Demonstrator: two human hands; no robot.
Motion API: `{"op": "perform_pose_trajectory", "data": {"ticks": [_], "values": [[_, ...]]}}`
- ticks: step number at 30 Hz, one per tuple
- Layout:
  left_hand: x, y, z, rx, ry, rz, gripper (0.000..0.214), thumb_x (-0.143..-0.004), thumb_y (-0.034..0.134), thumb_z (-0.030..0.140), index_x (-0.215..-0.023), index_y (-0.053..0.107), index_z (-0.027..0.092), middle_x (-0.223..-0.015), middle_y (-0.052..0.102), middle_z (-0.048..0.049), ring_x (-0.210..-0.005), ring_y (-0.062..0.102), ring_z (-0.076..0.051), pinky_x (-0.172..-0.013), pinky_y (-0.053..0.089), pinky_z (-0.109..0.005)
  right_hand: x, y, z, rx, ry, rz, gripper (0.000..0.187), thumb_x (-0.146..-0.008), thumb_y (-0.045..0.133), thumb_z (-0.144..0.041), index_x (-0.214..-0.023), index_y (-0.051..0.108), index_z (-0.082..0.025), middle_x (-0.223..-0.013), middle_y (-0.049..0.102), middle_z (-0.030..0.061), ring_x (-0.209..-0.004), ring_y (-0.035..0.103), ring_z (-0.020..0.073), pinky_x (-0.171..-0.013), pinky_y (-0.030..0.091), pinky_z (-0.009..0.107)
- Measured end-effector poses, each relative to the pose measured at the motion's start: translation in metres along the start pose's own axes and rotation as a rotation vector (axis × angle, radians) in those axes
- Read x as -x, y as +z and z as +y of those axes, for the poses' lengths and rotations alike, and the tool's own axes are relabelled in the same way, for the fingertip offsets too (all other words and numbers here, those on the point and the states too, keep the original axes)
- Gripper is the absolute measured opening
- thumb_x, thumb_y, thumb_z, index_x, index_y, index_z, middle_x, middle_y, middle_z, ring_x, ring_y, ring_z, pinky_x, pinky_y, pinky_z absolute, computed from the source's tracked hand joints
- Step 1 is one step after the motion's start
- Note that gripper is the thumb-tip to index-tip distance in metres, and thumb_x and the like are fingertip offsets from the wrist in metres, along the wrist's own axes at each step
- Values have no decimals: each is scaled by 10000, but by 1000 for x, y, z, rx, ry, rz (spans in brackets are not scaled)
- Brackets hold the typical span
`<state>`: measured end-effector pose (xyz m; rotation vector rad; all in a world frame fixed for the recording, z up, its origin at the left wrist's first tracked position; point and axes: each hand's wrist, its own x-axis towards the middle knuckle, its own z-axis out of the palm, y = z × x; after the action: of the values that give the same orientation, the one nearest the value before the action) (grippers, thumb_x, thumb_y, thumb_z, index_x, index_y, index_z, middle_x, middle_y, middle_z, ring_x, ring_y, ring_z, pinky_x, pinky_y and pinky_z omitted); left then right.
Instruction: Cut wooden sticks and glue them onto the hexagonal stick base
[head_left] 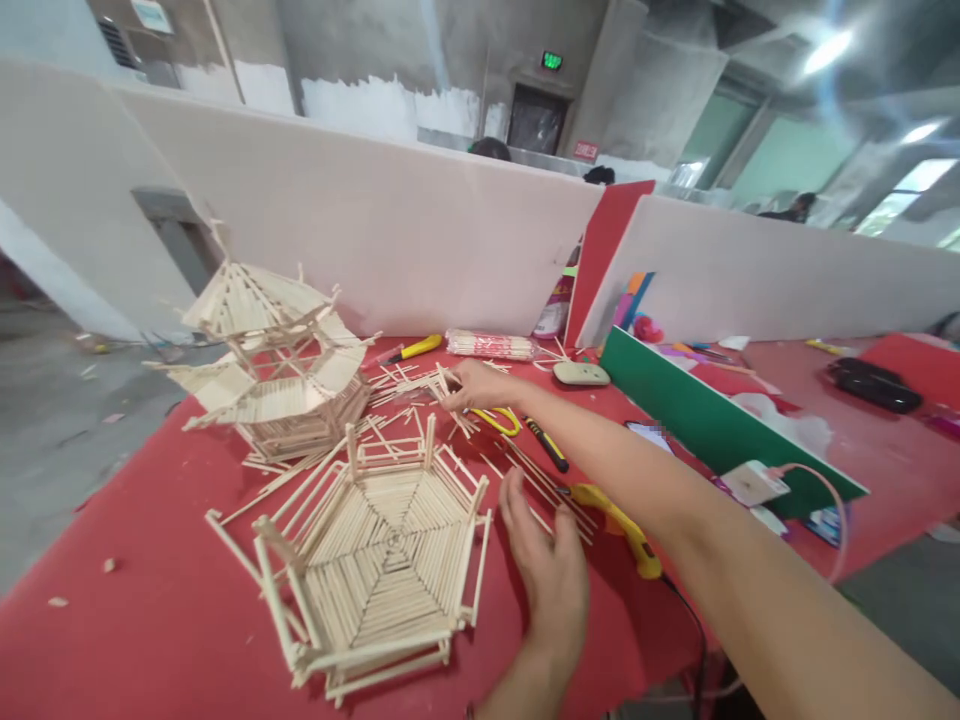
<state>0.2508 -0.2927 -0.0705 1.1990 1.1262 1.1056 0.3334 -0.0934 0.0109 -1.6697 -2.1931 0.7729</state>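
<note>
My right hand [474,385] reaches across to the heap of loose thin wooden sticks [405,385] at the middle of the table. Its fingers are closed on some of those sticks; the fingertips are partly hidden. Nearer to me, my left hand [551,570] is held over the red table with fingers apart and nothing in it. Just left of it lies an eight-sided base built from wooden sticks [394,540], with low railings and short posts round its rim. A two-roofed stick pavilion [270,370] stands behind that base at the left.
A yellow hot glue gun [615,525] with a black cable lies beneath my right forearm. Nearby are a yellow-and-black cutter [546,445], a grey mouse [581,374], bagged sticks [491,345] and another yellow cutter [416,348]. A green board [720,420] stands to the right; white partitions [465,240] run behind.
</note>
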Motion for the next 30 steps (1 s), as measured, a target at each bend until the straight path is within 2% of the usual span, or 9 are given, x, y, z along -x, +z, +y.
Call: {"op": "perform_pose_trajectory", "data": {"ticks": [3, 5, 9, 11, 14, 16, 18, 23, 30], "values": [[-1, -2, 3, 48, -48, 17, 489, -957, 406, 311, -1428, 402, 178, -1543, 378, -128, -1449, 307, -216, -1198, 225, -365, 49, -13, -2, -87, 39, 40, 130, -739, 584, -286, -720, 578, -158, -632, 476, -65, -590, 400, 78, -532, 285, 203], [-2, -3, 4, 69, -65, 38, 501, -991, 348, 394, -1436, 387, 166, -1549, 364, -138, -1449, 306, -215, -1193, 229, -356, 87, -13, -4, -124, 79, 57, 122, -693, 616, -261, -657, 566, -156, -584, 445, -71, -560, 370, 74, -507, 260, 209], [-6, -6, 1, 139, -21, 75, 525, -994, 330, 483, -1392, 447, 161, -1480, 461, -133, -1393, 396, -222, -1151, 294, -326, 150, 11, -1, -217, 156, 96, 123, -653, 632, -230, -598, 547, -160, -533, 413, -85, -526, 350, 68, -484, 244, 204], [-10, -6, -4, 239, 3, 87, 487, -964, 415, 501, -1304, 536, 175, -1382, 555, -117, -1309, 488, -230, -1092, 361, -321, 168, 33, 0, -285, 174, 110, 116, -652, 644, -233, -602, 571, -158, -532, 448, -81, -532, 389, 74, -490, 274, 195], [-20, -4, -14, 470, -108, 19, 369, -812, 634, 495, -972, 670, 164, -1004, 698, -81, -979, 645, -231, -873, 481, -320, 181, 71, -2, -395, 218, 203, 92, -680, 635, -229, -633, 611, -154, -539, 519, -60, -537, 451, 91, -503, 329, 191], [-26, -3, -20, 515, -143, -11, 325, -725, 695, 471, -796, 642, 158, -745, 657, -30, -719, 631, -188, -694, 482, -298, 185, 96, -6, -459, 251, 338, 96, -730, 581, -213, -725, 654, -152, -594, 587, -33, -570, 501, 110, -527, 367, 198], [-30, -2, -24, 536, -149, -24, 314, -659, 734, 441, -725, 598, 166, -627, 593, 21, -582, 572, -140, -601, 444, -266, 188, 115, -10, -517, 264, 476, 171, -766, 535, -202, -821, 688, -150, -680, 648, -2, -641, 554, 133, -577, 408, 210], [-29, -4, -23, 553, -142, -104, 357, -614, 782, 442, -725, 590, 162, -582, 580, 39, -496, 533, -102, -530, 409, -232, 202, 142, -17, -665, 257, 666, 311, -776, 499, -186, -998, 714, -150, -774, 703, 26, -668, 597, 157, -607, 449, 237], [-24, -4, -18, 505, -123, -222, 492, -585, 822, 549, -750, 643, 122, -649, 654, -20, -547, 585, -116, -558, 445, -239, 204, 147, -20, -699, 228, 790, 301, -897, 476, -321, -929, 742, -184, -748, 698, 36, -769, 645, 213, -692, 496, 299]]}}
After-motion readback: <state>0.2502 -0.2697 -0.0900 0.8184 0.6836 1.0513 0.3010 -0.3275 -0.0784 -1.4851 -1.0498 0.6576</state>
